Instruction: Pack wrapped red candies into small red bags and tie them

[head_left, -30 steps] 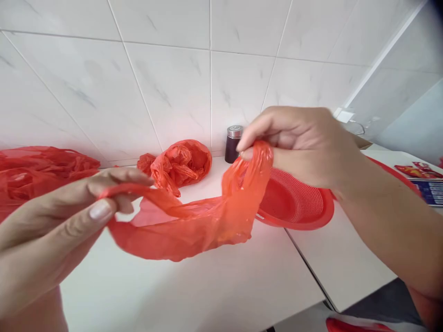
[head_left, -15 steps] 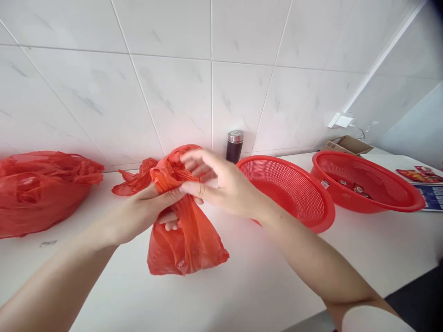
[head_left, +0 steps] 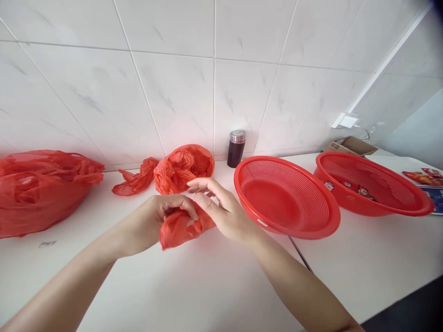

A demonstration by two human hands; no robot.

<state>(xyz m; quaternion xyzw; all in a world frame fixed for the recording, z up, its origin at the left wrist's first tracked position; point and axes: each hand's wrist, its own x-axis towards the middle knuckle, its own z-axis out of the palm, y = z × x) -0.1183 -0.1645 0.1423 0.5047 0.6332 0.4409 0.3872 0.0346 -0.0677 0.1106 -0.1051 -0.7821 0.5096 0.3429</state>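
A thin red plastic bag (head_left: 178, 229), crumpled into a short bundle, is held above the white table by my left hand (head_left: 148, 226), whose fingers curl round it. My right hand (head_left: 226, 210) lies against the bundle's right end, fingers stretched out and thumb apart; its lower fingers are hidden. Just behind both hands sits a balled-up red plastic bag (head_left: 183, 167), with a smaller red bag scrap (head_left: 136, 179) at its left. To the right of my right hand stands a red perforated basket (head_left: 273, 203).
A large red bag (head_left: 44, 198) bulges at the far left. A dark lidded flask (head_left: 236, 150) stands by the tiled wall. Another red basket (head_left: 374, 189) holds small packets; behind it are a cardboard box (head_left: 355, 146) and red packaging (head_left: 424, 176). A seam (head_left: 300, 253) divides the tabletop.
The bag was stretched between both hands, then hung down from my left hand, and is now gathered into a small bundle. Both hands have come together, away from the right.
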